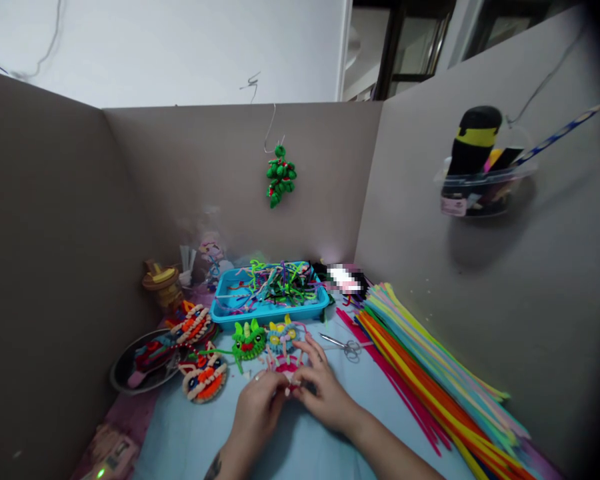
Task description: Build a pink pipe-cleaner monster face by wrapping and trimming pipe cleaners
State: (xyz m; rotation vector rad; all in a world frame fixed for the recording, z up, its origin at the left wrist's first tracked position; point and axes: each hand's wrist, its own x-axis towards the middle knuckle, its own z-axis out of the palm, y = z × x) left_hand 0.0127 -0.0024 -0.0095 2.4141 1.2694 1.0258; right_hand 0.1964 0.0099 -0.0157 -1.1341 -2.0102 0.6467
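My left hand (260,408) and my right hand (326,392) meet low in the middle, fingertips pinched on a small pink pipe-cleaner piece (286,363). Pale strands stick out around its rim, and my fingers cover its near side. Just beyond it lie a green pipe-cleaner animal face (249,343) and a light blue one (279,339) with yellow bits. To the right of these rests a pair of scissors (347,348). Left of my hands are an orange and cream face (205,381) and a similar one (193,325) behind it.
A blue tray (270,313) of tangled pipe-cleaner pieces stands at the back. Bundles of long coloured pipe cleaners (430,387) spread along the right. A metal bowl (123,387) sits left. A green ornament (281,177) hangs on the back panel, a plastic tub (480,193) on the right one.
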